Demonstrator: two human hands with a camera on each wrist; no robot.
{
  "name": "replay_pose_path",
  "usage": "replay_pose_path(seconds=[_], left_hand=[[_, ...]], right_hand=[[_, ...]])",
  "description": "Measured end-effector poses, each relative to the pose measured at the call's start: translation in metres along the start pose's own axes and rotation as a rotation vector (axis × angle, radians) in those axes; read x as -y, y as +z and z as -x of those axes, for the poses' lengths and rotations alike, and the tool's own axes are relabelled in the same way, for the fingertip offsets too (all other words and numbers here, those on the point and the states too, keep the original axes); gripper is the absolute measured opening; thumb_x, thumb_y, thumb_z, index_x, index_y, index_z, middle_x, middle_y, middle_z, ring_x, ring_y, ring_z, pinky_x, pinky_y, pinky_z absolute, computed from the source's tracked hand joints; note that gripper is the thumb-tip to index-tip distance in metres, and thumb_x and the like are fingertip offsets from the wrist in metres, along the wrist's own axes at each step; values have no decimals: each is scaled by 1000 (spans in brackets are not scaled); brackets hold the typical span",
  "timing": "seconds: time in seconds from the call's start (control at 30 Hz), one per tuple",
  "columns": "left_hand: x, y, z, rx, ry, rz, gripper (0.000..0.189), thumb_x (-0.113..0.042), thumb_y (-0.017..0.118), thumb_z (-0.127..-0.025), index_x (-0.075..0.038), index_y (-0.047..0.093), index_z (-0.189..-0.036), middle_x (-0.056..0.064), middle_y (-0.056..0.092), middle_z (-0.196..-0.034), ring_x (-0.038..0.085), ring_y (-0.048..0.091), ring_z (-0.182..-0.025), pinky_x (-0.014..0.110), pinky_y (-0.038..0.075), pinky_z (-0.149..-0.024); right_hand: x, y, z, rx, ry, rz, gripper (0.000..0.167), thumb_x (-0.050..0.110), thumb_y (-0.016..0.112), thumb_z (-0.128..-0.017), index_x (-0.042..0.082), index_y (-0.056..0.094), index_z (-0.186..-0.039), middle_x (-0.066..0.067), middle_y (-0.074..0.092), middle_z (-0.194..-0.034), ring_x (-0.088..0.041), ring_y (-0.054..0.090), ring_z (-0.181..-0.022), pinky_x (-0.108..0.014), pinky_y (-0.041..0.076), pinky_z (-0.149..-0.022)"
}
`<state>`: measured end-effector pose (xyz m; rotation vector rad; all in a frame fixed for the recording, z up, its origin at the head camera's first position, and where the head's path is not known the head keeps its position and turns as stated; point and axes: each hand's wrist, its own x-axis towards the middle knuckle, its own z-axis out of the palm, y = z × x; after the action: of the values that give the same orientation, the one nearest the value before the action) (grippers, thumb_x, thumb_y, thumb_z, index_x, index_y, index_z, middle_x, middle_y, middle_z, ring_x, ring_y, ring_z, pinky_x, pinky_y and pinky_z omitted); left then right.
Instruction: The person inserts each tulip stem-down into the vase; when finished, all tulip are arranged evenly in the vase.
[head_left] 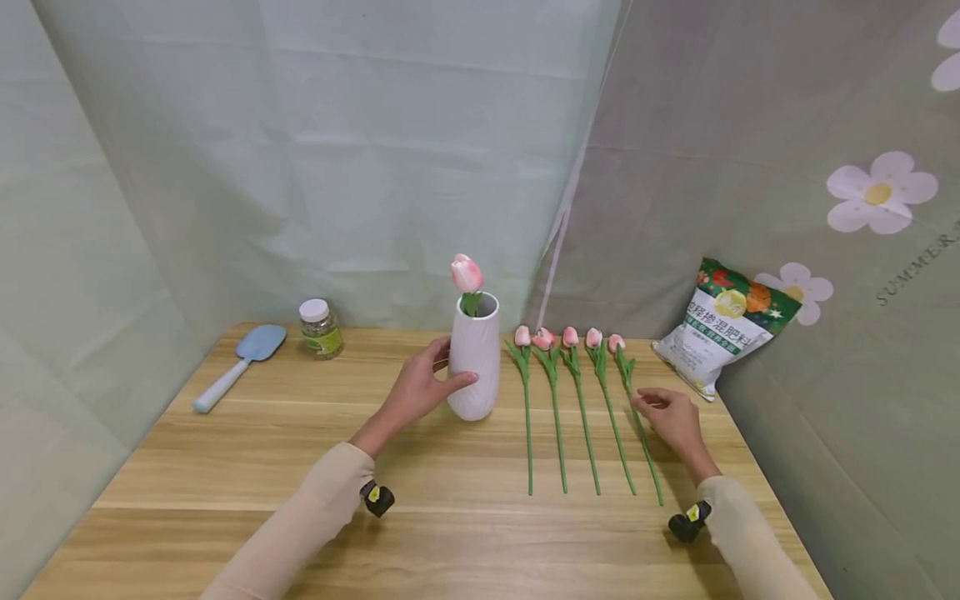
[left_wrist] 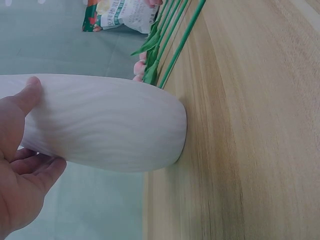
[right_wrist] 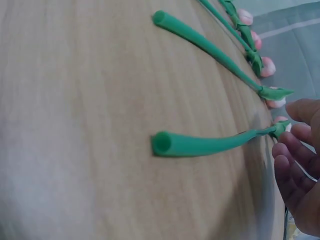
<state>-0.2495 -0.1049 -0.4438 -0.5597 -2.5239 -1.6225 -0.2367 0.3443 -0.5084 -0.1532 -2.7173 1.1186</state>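
Observation:
My left hand [head_left: 423, 385] grips the ribbed white vase [head_left: 476, 367] from its left side, thumb across the front and fingers behind. The vase stands upright on the table, and one pink tulip [head_left: 467, 273] rises from its mouth. To its right, several pink tulips [head_left: 570, 337] with green stems lie side by side, buds toward the back. My right hand [head_left: 672, 419] is at the rightmost tulip [head_left: 628, 377], fingertips right by the upper stem. In the right wrist view its thumb and fingers are apart and loosely bent near that tulip's green stem [right_wrist: 200, 145].
On the wooden table [head_left: 465, 533], a trowel [head_left: 251, 350] with a blue-grey blade lies at the left. Beside it stands a small white-lidded jar [head_left: 321, 332]. A green and white bag [head_left: 720, 329] leans against the fabric wall at the back right.

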Motion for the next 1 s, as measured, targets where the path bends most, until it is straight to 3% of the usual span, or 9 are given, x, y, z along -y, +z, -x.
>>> replay_pose_path(seconds=[0.2,0.67,1.0], left_hand=[[0,1,1,-2,-4,-5,75,-31,83,-88,-2,48,-146,20,58,-142,34,58,-131,48,51,-109],[-1,0,0,5,-12,-3,74,-34,83,-88,-4,48,-146,17,58,-142,32,59,-130,48,51,-110],[-1,0,1,5,-21,-5,75,-35,83,-87,-4,49,-146,16,59,-142,32,59,-130,48,51,-109]], right_hand=[[-4,3,0,-4,-7,35,36,29,76,-94,1,75,-117,-15,77,-102,-31,75,-96,-26,58,-74],[-10,4,-3,36,-16,55,35,32,77,-93,4,77,-113,-15,77,-108,-31,73,-97,-33,59,-78],[-8,5,-5,58,13,77,34,34,76,-93,3,78,-107,-14,77,-103,-29,71,-94,-31,55,-73]])
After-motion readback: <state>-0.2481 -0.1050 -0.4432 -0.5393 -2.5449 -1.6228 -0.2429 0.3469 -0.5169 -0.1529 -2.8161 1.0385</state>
